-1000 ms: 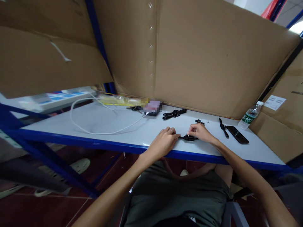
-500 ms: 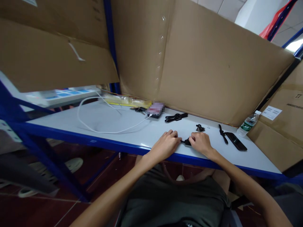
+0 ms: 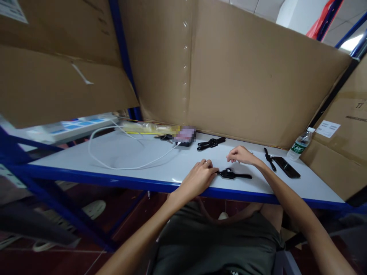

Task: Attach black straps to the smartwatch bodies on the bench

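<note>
A black spokeshave lies near the table's front edge, one handle pointing right. My left hand is closed around its left handle. A small pale spot shows on the spokeshave's middle, too small to name. Above and slightly right of it, my right hand hovers over the table with bent fingers drawn together; what is in them, if anything, is hidden. A second spokeshave-like tool rests further back, and another lies to the right.
A black phone lies at the right, near a water bottle. A white cable loops across the left to a blurred box-like device. Yellowish plastic packaging is behind. Cardboard walls the back.
My right hand has left the spokeshave and moved up and back, uncovering its body and right handle. It now covers the spot where small black parts lay. My left hand keeps its grip.
</note>
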`<action>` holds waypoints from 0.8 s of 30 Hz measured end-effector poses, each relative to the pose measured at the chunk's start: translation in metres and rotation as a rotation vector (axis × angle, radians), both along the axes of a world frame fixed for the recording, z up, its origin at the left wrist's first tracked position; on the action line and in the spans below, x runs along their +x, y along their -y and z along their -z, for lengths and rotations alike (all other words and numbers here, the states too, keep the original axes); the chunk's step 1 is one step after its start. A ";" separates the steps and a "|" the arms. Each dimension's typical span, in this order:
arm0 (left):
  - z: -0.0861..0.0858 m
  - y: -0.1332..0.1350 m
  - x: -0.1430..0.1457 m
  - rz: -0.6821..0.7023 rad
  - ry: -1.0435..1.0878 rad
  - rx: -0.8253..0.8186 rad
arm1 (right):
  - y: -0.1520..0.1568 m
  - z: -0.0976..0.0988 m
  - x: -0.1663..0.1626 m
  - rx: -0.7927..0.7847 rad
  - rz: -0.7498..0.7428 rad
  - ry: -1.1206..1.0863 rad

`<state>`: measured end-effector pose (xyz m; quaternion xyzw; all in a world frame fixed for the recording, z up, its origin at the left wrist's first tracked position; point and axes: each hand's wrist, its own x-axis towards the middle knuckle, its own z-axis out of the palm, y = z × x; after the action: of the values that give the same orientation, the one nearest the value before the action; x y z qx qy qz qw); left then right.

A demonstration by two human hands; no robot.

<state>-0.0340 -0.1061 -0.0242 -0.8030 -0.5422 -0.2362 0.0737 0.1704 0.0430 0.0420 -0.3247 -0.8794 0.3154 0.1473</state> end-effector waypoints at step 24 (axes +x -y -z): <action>0.003 0.001 -0.005 -0.045 0.008 -0.018 | 0.016 0.023 -0.016 0.017 -0.081 -0.083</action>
<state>-0.0391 -0.1067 -0.0270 -0.7903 -0.5624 -0.2329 0.0693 0.1547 0.0272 0.0194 -0.2743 -0.8875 0.3271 0.1737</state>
